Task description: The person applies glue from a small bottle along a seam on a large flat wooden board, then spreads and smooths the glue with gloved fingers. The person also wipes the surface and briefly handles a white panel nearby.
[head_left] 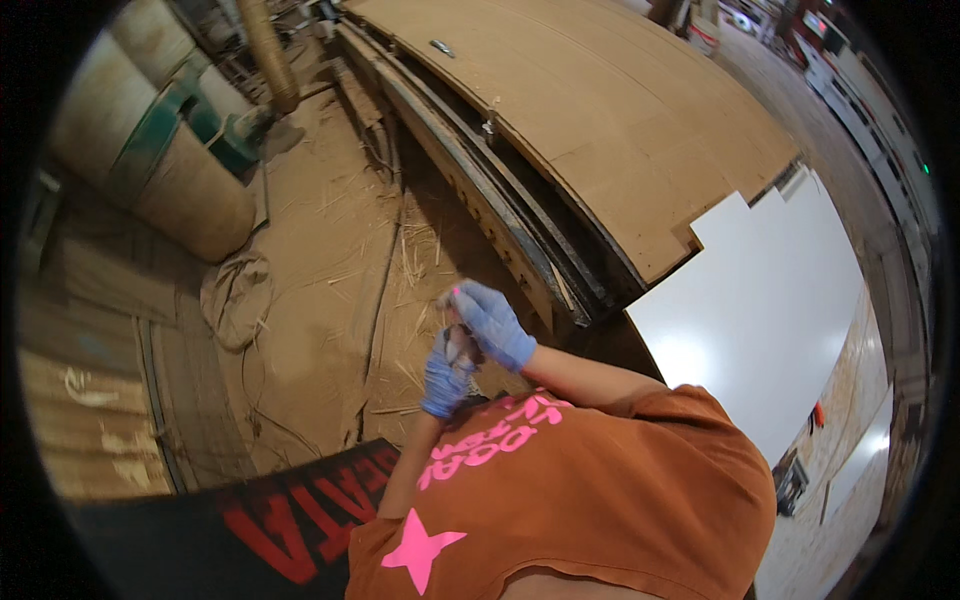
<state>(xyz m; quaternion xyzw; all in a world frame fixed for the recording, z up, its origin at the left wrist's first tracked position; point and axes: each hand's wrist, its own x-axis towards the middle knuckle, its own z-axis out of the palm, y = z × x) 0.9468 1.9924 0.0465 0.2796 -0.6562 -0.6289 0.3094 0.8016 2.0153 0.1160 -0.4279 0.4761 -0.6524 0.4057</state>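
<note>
Both my hands wear blue gloves and meet in front of my chest, above the dusty floor. My right hand (492,325) is the higher of the two, its fingers curled inward, with a small spot of pink at its fingertips. Just below it, my left hand (446,376) is closed and touches or nearly touches the right one. Between them shows a dark, greyish-pink patch; I cannot tell whether it is a held thing or the soiled face of a glove. What the fingers hold, if anything, is hidden.
A long table with a brown board top (600,120) stands ahead, a small tool (442,48) on it. White panels (770,290) lie to the right. Dust-collector drums and bags (190,180) stand left. A cable (385,270) and wood splinters lie on the floor.
</note>
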